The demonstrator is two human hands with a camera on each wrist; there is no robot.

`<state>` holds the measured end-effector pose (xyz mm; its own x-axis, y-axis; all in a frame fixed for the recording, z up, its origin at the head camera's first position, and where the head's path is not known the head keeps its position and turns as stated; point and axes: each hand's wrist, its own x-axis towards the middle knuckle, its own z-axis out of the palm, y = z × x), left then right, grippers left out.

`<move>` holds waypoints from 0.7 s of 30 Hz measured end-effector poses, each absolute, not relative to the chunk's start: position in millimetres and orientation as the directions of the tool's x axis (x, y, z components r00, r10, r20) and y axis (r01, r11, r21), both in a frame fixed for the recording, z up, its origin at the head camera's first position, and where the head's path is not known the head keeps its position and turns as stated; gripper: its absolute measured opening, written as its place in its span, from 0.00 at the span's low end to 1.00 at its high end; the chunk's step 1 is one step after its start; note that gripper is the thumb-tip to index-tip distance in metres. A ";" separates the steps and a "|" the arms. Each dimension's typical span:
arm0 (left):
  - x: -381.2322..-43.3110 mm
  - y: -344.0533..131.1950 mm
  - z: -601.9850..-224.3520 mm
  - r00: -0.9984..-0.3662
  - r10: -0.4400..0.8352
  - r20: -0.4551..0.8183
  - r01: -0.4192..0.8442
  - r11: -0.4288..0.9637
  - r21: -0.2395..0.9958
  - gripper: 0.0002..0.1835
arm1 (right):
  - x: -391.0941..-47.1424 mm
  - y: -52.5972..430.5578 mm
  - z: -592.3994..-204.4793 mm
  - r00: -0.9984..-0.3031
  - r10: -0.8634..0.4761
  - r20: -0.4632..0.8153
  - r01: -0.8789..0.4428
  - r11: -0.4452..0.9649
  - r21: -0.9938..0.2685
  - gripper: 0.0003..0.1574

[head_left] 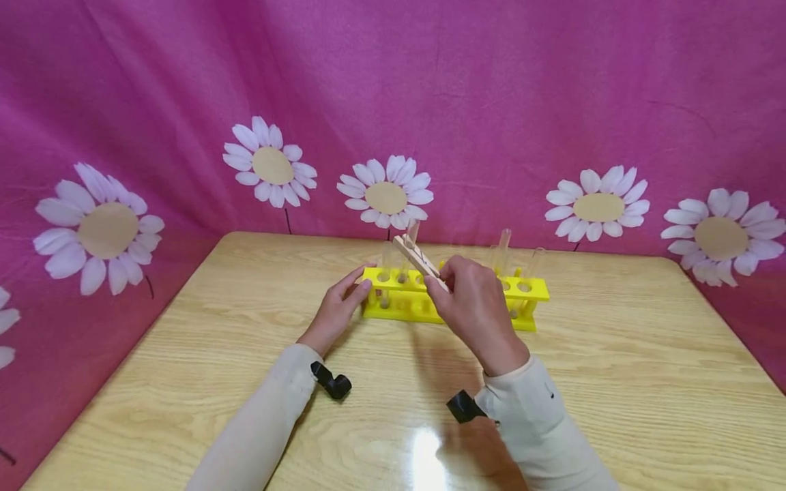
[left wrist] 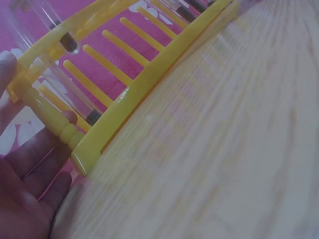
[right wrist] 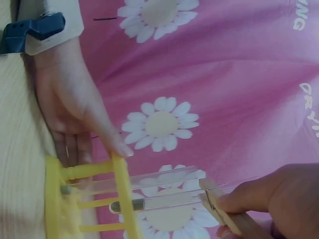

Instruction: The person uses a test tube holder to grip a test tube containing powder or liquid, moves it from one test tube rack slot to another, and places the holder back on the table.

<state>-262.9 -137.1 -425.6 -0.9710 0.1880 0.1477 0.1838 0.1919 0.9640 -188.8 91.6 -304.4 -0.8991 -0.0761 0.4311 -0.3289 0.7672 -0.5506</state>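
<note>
One left hand [head_left: 334, 310], half-curled, is steadying the rack [head_left: 402, 314] mid-frame; the right hand [head_left: 482, 310] is firmly pinching the clamp [head_left: 417, 258], ideally holding its tube [right wrist: 169, 202] aligned.

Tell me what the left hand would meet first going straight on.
Most likely the yellow rack, at its left end, where the left hand touches it; exact depth is unclear.

A yellow rack [head_left: 402, 312] stretches from nine to three o'clock; near its nine-o'clock end, a pale wooden clamp [head_left: 419, 258], tip toward eleven, holds a clear, dark-bottomed test tube [right wrist: 162, 203] above the rack's base.
</note>
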 end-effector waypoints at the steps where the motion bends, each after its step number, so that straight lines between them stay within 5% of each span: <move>1: -262.6 -137.2 -426.2 -0.972 0.184 0.144 0.180 0.195 0.964 0.28 | -188.1 92.2 -303.4 -0.896 -0.073 0.439 -0.331 0.768 -0.548 0.11; 21: -264.4 -135.3 -423.6 -0.980 0.185 0.078 0.117 0.215 0.970 0.26 | -180.8 119.6 -284.1 -0.916 -0.001 0.401 -0.247 0.790 -0.561 0.12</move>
